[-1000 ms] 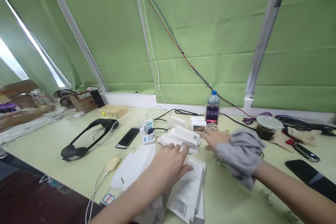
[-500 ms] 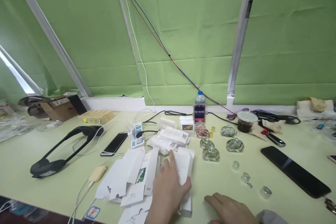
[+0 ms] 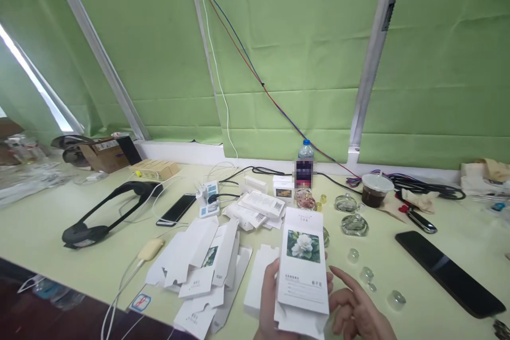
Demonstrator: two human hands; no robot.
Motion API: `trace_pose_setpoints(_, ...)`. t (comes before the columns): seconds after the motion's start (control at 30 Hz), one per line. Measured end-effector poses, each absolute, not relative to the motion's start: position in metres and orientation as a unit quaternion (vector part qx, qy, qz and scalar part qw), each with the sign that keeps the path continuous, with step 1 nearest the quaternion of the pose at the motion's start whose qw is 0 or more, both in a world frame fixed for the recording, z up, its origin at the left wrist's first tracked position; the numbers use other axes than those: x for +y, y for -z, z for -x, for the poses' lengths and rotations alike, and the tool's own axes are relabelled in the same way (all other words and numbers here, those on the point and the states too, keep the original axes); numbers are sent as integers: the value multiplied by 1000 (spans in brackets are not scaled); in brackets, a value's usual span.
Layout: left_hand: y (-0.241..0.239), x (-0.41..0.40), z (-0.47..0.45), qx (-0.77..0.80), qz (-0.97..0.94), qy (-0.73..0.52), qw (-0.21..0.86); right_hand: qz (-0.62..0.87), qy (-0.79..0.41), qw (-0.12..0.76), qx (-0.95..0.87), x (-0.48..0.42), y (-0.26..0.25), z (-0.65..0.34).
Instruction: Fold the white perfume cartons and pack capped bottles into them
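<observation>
My left hand is wrapped round a white cardboard box with a white flower picture on its front. The box is held up facing me, its top and bottom flaps extended. Close to its right edge is my right hand, with the index finger stretched out, the others bent, and nothing held. Another white box lies behind the left hand. To the left is a pile of flattened white cartons. Clear glass bottles and small clear caps are on the right; the held box hides part of another bottle.
A black phone lies at the right, near a lidded cup of dark liquid. A drink bottle stands at the back. Left are a power strip, another phone, a black headband-like device and white cables.
My left hand has taken hold of a white box and raised it upright. My right hand has come up beside it. The view has shifted slightly.
</observation>
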State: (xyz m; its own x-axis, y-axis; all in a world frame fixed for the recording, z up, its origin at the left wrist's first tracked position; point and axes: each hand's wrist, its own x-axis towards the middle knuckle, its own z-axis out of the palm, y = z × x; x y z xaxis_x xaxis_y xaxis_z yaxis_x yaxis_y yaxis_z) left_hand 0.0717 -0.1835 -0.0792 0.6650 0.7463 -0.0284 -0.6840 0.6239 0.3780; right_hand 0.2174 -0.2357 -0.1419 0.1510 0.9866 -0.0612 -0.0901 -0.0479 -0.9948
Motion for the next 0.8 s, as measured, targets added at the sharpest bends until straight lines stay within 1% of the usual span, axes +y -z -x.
trace_pose_setpoints(0.1, 91, -189, -79, 119, -162, -404, 892, 512, -503, 548, -430, -236, 136, -213)
trace_pose_setpoints(0.2, 100, -192, -81, 222, -192, -413, 862, 524, -486, 554, -428, -239, 133, -207)
trace_pose_setpoints(0.3, 102, -194, -81, 289, -242, -429, 821, 527, -512, 539, -412, -241, 133, -207)
trace_pose_setpoints(0.37, 99, -192, -79, 292, -298, -457, 786, 535, -514, 514, -431, -242, 134, -211)
trace_pose_setpoints(0.43, 95, -188, -74, 287, -356, -476, 751, 552, -491, 487, -466, -242, 136, -214)
trace_pose_setpoints(0.57, 86, -181, -60, 308, -396, -447, 740, 574, -437, 454, -523, -242, 141, -217)
trace_pose_setpoints(0.67, 82, -181, -54, 333, -392, -435, 739, 567, -445, 452, -525, -243, 142, -214)
trace_pose_setpoints(0.8, 77, -184, -53, 342, -373, -460, 730, 494, -465, 483, -554, -243, 144, -211)
